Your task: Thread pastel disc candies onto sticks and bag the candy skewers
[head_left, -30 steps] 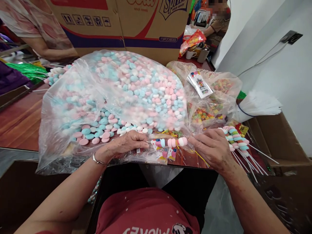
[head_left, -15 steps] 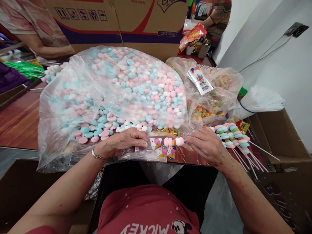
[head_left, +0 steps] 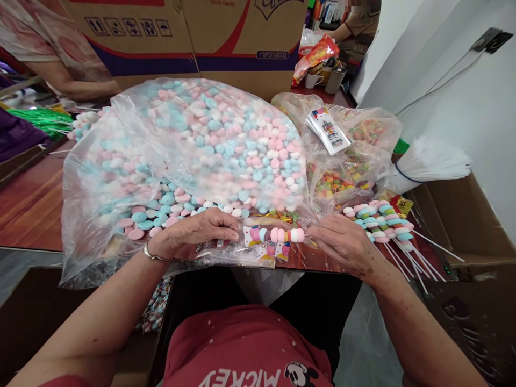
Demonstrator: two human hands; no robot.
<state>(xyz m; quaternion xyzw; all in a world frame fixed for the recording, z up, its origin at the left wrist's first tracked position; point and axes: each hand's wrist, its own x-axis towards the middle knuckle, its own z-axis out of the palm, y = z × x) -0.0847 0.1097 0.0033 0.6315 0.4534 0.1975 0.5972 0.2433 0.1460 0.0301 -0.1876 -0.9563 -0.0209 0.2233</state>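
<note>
Between my hands lies a candy skewer [head_left: 287, 235] of pink, white and orange pieces, partly inside a clear printed wrapper [head_left: 250, 235]. My left hand [head_left: 213, 226] pinches the wrapper's left end. Fingers of my right hand [head_left: 334, 236] are closed at the skewer's right end; its stick is mostly hidden by them. More printed wrappers [head_left: 266, 251] lie just below, at the table edge. Behind my left hand, loose pink, blue and white candies [head_left: 139, 217] spill from a large clear bag [head_left: 193, 145]. Finished-looking skewers with white sticks [head_left: 379, 221] are piled right of my right hand.
Bags of gummy candy [head_left: 334, 180] carry a stack of printed wrappers [head_left: 328, 131]. White sticks [head_left: 433, 164] stand bundled at right, above an open carton [head_left: 455, 220]. A large box [head_left: 193, 48] blocks the back. One person's arm [head_left: 80, 88] is at left, another person at the back right.
A blue candy now shows inside the wrapper, left of the pink pieces. My left hand has shifted slightly left with the wrapper. The whole view has moved a little.
</note>
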